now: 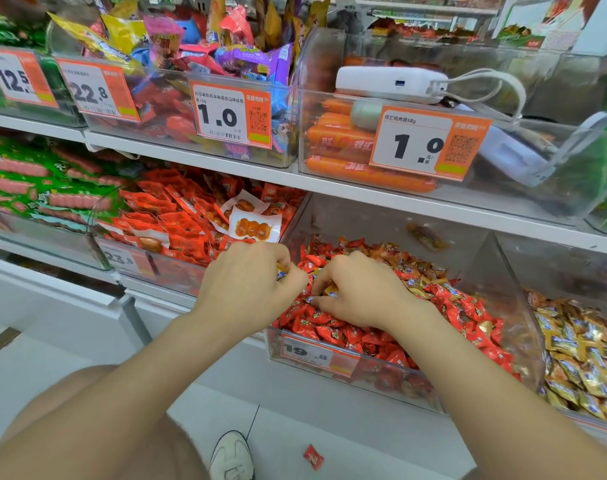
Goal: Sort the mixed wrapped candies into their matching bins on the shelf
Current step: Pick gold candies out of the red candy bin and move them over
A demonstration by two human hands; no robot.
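We reach both arms to the white metal shelf (364,199), and we place everything from our two grips. Directly beneath them sits the clear plastic bin (513,306), heaped with red wrapped candies (330,332); gold wrappers are mixed into the heap just beyond and to the right of the grips. Further right, past the bin's wall, lies a pile of gold wrapped candies (579,351) in the next bin. To the left of the grips, another clear bin holds flat red snack packets (177,216). Our left hand (250,282) hovers at the near left corner of the candy bin, its grip curled tight, with a glimpse of gold and blue wrapper caught between the fingers. Our right hand (361,292) rests on the red heap just beside it, its fingertips pinching a small gold wrapped candy (331,290). Below the grips, an orange price tag (316,351) is on the bin's front. Well below, on the pale floor, we see a white shoe (231,455) and, beside it, a single fallen red candy (313,457).
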